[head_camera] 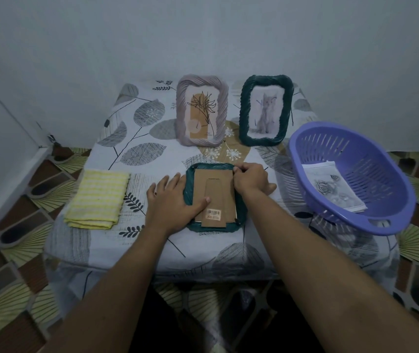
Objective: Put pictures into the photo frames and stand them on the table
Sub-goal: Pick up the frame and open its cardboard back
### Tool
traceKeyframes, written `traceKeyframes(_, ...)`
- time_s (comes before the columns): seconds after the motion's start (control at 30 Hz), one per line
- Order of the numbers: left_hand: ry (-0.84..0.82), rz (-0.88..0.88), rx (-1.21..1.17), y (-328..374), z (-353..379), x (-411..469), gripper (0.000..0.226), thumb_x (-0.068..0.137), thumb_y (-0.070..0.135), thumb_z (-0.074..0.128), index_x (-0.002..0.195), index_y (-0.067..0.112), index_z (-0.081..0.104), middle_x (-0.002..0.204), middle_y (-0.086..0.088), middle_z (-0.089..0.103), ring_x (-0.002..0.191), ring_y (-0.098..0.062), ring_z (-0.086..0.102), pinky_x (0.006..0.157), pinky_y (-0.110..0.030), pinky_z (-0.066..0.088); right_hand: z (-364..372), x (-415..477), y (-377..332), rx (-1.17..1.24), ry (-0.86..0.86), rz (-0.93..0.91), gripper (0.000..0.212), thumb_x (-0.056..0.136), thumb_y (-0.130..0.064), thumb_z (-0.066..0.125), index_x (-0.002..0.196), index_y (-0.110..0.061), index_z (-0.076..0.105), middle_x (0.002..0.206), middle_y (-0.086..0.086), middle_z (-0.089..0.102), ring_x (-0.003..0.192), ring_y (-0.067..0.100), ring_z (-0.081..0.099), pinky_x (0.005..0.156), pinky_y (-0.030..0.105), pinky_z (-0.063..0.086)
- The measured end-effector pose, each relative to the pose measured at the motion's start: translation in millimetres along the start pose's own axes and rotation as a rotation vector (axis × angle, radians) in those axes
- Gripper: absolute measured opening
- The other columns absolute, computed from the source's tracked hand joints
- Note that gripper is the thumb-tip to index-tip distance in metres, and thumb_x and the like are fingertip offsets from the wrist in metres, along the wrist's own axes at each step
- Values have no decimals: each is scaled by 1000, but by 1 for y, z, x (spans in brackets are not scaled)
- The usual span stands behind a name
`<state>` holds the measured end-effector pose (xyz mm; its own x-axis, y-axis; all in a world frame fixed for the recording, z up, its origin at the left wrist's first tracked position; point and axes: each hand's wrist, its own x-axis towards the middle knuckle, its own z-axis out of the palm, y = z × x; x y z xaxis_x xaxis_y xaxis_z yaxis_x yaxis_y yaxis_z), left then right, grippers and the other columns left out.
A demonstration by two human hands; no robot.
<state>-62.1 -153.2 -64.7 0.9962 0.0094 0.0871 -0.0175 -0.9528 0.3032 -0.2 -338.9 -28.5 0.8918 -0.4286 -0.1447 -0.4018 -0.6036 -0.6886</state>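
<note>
Face-down green frame (219,192) at six o'clock on the table (152,138): my left grip (170,202), fingers (175,179) straight, presses it steady; my right grip (250,180) pinches its one-o'clock corner, probably working a clip.

Folded yellow cloth (97,198) lies left, purple basket (386,179) right, on a leaf-print tablecloth (139,138).

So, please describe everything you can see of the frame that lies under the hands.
The frame lies face down on the table. Its rim is dark green, rope-patterned, plastic by its look. A brown cardboard back with a cut stand flap and a barcode sticker covers it. The left hand presses flat on its left side; the right hand pinches at its far right corner.
</note>
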Motion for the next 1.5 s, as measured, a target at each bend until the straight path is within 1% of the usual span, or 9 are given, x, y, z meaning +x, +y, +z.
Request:
traceKeyframes(0.37,-9,-6,-12,1,0,-1,106,72,92,18,154,27,28,161,1,28,148,-24,20,118,-52,13,-10,-12,13,-74,-136,-209,48,94,-33,48,142,-36,51,132,-1,63,128,27,49,100,39,25)
traceKeyframes(0.67,-2,-14,-67,1,-1,-2,106,72,91,26,153,24,28,160,0,31,148,-24,21,119,-52,13,-3,-54,47,-400,-259,-561,51,105,-44,27,155,-41,21,168,2,8,152,25,11,121,48,6)
traceKeyframes(0.83,-13,-77,-302,0,-10,-3,102,69,84,47,150,23,37,156,-1,37,146,-22,25,119,-45,11,0,-53,51,-434,-247,-570,49,106,-46,22,155,-45,21,167,0,14,153,23,9,122,46,3)
traceKeyframes(0.97,74,-81,-652,-9,-16,-5,66,74,68,64,127,29,64,135,2,60,129,-19,49,112,-50,35,0,-54,51,-433,-234,-573,49,106,-48,23,154,-45,22,166,0,16,153,23,10,122,46,4)
traceKeyframes(1.07,103,-43,-748,-12,-22,-15,23,86,31,72,109,30,73,118,6,66,113,-9,59,103,-41,48,1,-55,53,-431,-225,-571,49,105,-48,22,154,-46,22,166,0,17,153,22,10,123,45,4)
traceKeyframes(1.17,95,23,-707,-13,-25,-30,19,88,17,70,93,34,74,103,9,68,100,0,60,90,-28,50,0,-55,53,-429,-216,-572,49,105,-48,23,154,-46,23,166,0,18,152,22,11,122,45,4)
traceKeyframes(1.3,-14,117,-598,-16,-31,-43,6,79,35,75,85,36,75,93,14,67,97,-1,57,86,-24,46,2,-56,53,-432,-221,-564,49,105,-48,21,154,-46,21,166,0,17,153,22,10,123,46,3)
traceKeyframes(1.37,-100,175,-550,-19,-35,-48,25,70,49,80,90,35,74,99,12,64,98,1,57,86,-16,43,3,-56,53,-430,-219,-563,49,105,-48,21,154,-46,21,166,0,17,153,22,10,123,46,3)
traceKeyframes(1.5,-136,228,-438,-21,-35,-51,37,69,39,89,100,27,72,105,8,57,98,3,55,83,-2,36,3,-55,53,-429,-216,-560,49,105,-48,21,154,-46,22,166,0,17,153,22,9,123,46,3)
